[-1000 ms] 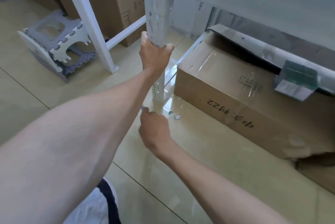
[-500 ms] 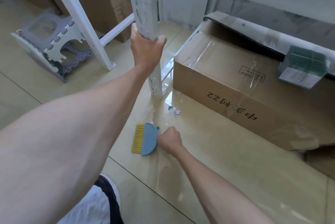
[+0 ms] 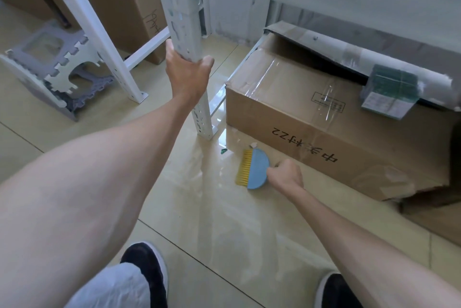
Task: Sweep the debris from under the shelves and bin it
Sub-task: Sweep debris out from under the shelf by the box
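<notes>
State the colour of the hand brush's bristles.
Yellow bristles on a blue brush, seen in the head view.

Recorded glossy beige floor tiles (image 3: 224, 220) with dark grout lines (image 3: 199, 261) and bright reflected light. Noted white perforated steel shelving upright (image 3: 183, 13) standing on floor, with slanted white frame leg (image 3: 96, 33) to left. Found grey-and-white folded step stool (image 3: 57, 68) lying at far left, taped cardboard box (image 3: 324, 138) just right of upright foot, and pale wall (image 3: 232, 8) behind.

Right hand (image 3: 285, 174): cardboard box (image 3: 299, 113) just beyond, blocks forward reach. Shelf post (image 3: 202, 118) ahead-left; narrow gap between post and box. Open floor (image 3: 199, 208) left and behind.
</notes>
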{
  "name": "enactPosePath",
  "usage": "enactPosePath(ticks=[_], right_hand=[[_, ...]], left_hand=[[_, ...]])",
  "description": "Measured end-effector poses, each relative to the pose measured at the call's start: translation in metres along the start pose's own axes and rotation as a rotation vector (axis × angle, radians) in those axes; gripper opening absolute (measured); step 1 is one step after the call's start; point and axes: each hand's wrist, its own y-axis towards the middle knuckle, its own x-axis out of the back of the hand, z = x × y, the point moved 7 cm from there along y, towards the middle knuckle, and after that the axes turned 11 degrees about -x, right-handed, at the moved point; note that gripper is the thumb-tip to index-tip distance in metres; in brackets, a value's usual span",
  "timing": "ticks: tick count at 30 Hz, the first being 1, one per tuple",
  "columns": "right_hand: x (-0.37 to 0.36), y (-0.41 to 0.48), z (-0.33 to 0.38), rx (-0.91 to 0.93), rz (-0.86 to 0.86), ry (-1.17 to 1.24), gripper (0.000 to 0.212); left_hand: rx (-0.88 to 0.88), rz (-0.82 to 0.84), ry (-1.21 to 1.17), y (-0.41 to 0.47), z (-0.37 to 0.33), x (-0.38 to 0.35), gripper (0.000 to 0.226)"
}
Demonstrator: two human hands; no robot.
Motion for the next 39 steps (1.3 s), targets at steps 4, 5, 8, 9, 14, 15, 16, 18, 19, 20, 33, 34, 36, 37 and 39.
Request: enactPosePath(ticks=[4, 5, 8, 9, 14, 15, 16, 18, 19, 20, 33, 34, 36, 37, 39], right_hand=[[-0.009, -0.005, 0.026, 0.164, 0.135, 0.099, 0.031], [-0.015, -0.007, 0.035, 0.198, 0.185, 0.116, 0.031], [-0.038, -0.013, 0.060, 0.227, 0.322, 0.071, 0.021], [-0.048, -0.013, 0.066, 0.225, 0.339, 0.055, 0.018], [-0.061, -0.002, 0.072, 0.055, 0.197, 0.200, 0.009], [-0.058, 0.001, 0.069, 0.017, 0.164, 0.253, 0.009], [-0.054, 0.004, 0.065, -0.025, 0.138, 0.300, 0.019], [-0.045, 0.012, 0.055, -0.092, 0.103, 0.358, 0.036], [-0.041, 0.015, 0.048, -0.121, 0.087, 0.380, 0.038], [-0.037, 0.015, 0.040, -0.148, 0.078, 0.402, 0.037], [-0.014, -0.009, -0.010, -0.053, -0.053, 0.449, 0.022], [-0.022, -0.016, 0.007, 0.035, 0.000, 0.414, 0.027], [-0.046, -0.029, 0.040, 0.159, 0.114, 0.342, 0.027], [-0.061, -0.035, 0.056, 0.203, 0.172, 0.316, 0.025], [-0.091, -0.046, 0.084, 0.237, 0.276, 0.282, 0.023]], left_hand=[[-0.013, 0.005, -0.016, 0.000, -0.001, 0.001, 0.045], [-0.014, 0.007, -0.011, 0.000, -0.002, 0.001, 0.048], [-0.023, -0.008, -0.009, -0.001, -0.003, 0.000, 0.047], [-0.032, -0.022, -0.008, -0.001, -0.002, 0.000, 0.043], [-0.057, -0.045, -0.030, -0.002, 0.005, -0.003, 0.045], [-0.061, -0.047, -0.026, -0.002, 0.006, -0.003, 0.045], [-0.066, -0.052, -0.023, -0.001, 0.006, -0.003, 0.045], [-0.071, -0.053, -0.038, -0.001, 0.006, -0.003, 0.044], [-0.070, -0.049, -0.043, -0.001, 0.006, -0.004, 0.044], [-0.064, -0.044, -0.041, -0.001, 0.005, -0.003, 0.044], [-0.055, 0.025, -0.082, -0.002, 0.002, -0.001, 0.047], [-0.059, 0.018, -0.083, -0.002, 0.003, -0.001, 0.047], [-0.068, 0.008, -0.069, -0.002, 0.002, -0.001, 0.047], [-0.072, 0.005, -0.058, -0.002, 0.002, -0.001, 0.046], [-0.075, 0.003, -0.045, -0.002, 0.001, -0.001, 0.046]])
